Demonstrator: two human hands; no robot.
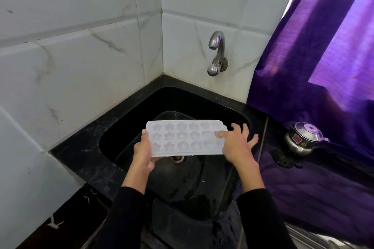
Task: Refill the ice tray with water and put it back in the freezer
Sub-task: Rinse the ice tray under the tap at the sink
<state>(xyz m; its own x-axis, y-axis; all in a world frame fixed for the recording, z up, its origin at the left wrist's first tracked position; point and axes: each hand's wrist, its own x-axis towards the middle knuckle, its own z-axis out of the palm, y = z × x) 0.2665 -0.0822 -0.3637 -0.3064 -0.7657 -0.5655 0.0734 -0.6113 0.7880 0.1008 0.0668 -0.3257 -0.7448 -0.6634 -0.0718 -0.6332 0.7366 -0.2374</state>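
Note:
A white ice tray [183, 137] with star and flower shaped cells is held level over the black sink [125, 125]. My left hand [144, 151] grips its left end, thumb on the top edge and fingers underneath. At the tray's right end is my right hand [236, 145], fingers spread, its thumb lying on the top surface. The metal tap [216, 50] sticks out of the tiled wall above and behind the tray; no water runs from it. The drain [179, 158] shows just below the tray.
A small steel kettle [303, 137] stands on the black counter [323, 178] to the right of the sink. A purple curtain [323, 46] hangs at the right. White tiled walls [81, 56] meet in the corner behind the sink.

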